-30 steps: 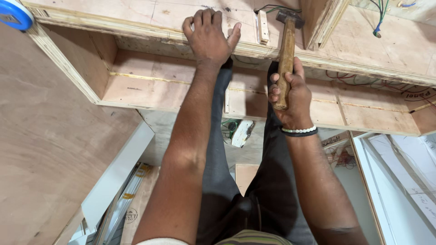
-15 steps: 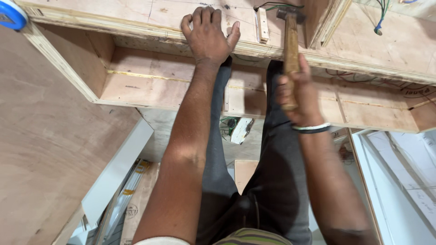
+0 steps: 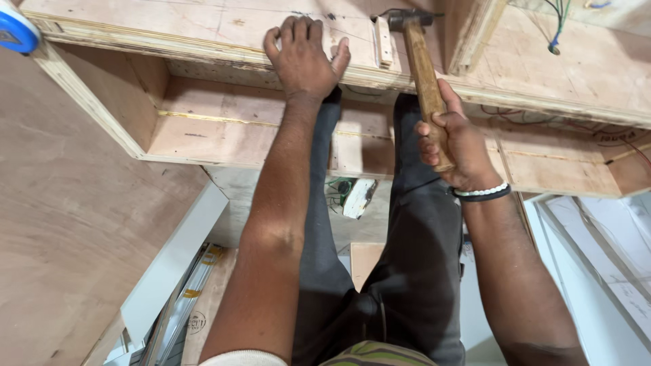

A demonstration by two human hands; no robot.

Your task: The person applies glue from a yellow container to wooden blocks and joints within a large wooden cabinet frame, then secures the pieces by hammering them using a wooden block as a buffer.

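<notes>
Hammer (image 3: 422, 68) gripped in right hand (image 3: 458, 149); left hand (image 3: 304, 57) flat on plywood top (image 3: 169, 24)

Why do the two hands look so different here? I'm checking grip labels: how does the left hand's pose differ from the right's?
The left hand lies flat, fingers spread, on the plywood top, holding nothing. The right hand is curled round the hammer handle and wears wristbands; the left wrist is bare. Both reach toward the plywood top.
</notes>
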